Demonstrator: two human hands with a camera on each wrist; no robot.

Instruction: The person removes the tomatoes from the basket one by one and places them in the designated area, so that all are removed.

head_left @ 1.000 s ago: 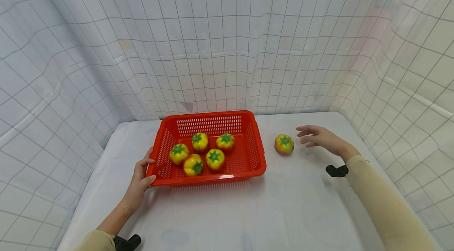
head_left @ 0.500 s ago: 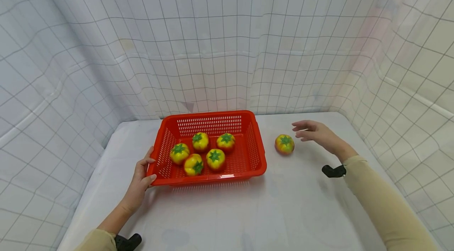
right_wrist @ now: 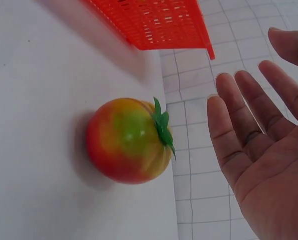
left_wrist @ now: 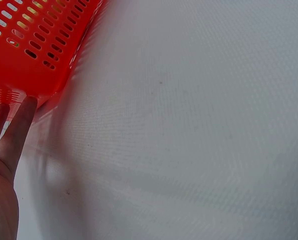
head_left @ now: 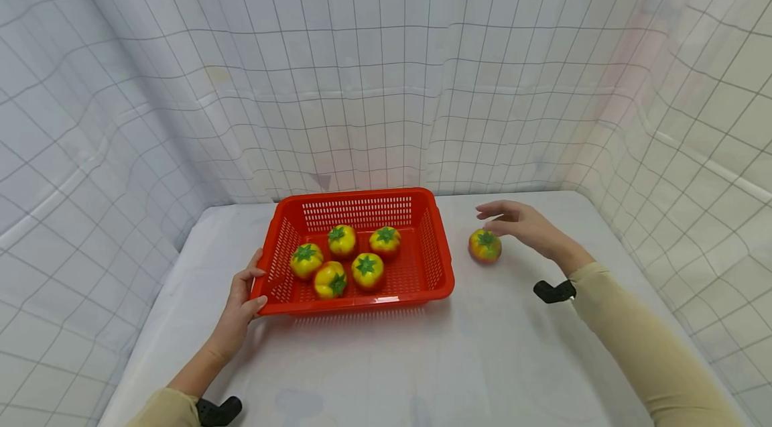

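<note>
My left hand (head_left: 234, 313) grips the near left corner of a red plastic basket (head_left: 444, 259), its thumb and fingers at the rim. Several red-and-yellow tomatoes with green leafy tops, one of them a tomato (head_left: 368, 271) near the front, sit inside the basket. Another tomato (right_wrist: 131, 140) stands leaf-up on the white table, to the right of the basket. Above and just behind that tomato is my right hand (head_left: 521, 222), fingers extended and holding nothing. The right wrist view shows a gap between the palm and the tomato.
A white cloth (head_left: 374, 373) covers the table. White grid-patterned curtains (head_left: 374, 78) enclose the back and both sides. The basket takes up the middle left of the table, near the back edge.
My right hand has moved left, from beside the loose tomato to above it. The left hand and the basket have stayed in place.
</note>
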